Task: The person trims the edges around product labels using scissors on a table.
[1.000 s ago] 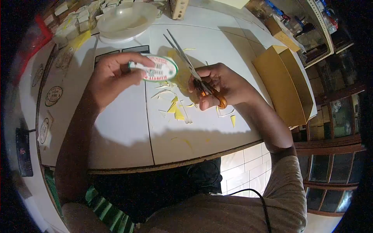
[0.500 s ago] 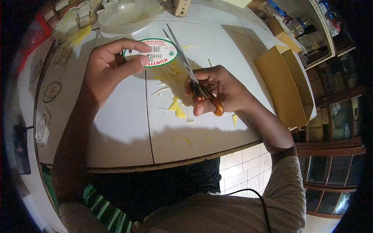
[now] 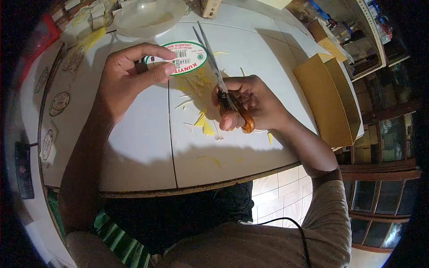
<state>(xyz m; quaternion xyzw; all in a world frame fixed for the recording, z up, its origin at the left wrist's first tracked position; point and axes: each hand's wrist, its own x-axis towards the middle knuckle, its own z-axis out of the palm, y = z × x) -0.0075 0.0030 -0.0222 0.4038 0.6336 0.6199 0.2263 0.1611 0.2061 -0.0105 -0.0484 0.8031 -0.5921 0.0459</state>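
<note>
My left grip is pinched closed on the oval label, above the bench. My right grip curls through the handles of the scissors, blades slightly apart beside the label.

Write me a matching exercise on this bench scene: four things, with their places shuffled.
1. Oval label
2. Scissors
3. Brown cardboard box
4. Whitish bowl

A. At the right side of the table
B. Held in the right hand
C. Beyond the left hand
D. Pinched between left thumb and finger

Pairs: 1-D, 2-B, 3-A, 4-C
</note>
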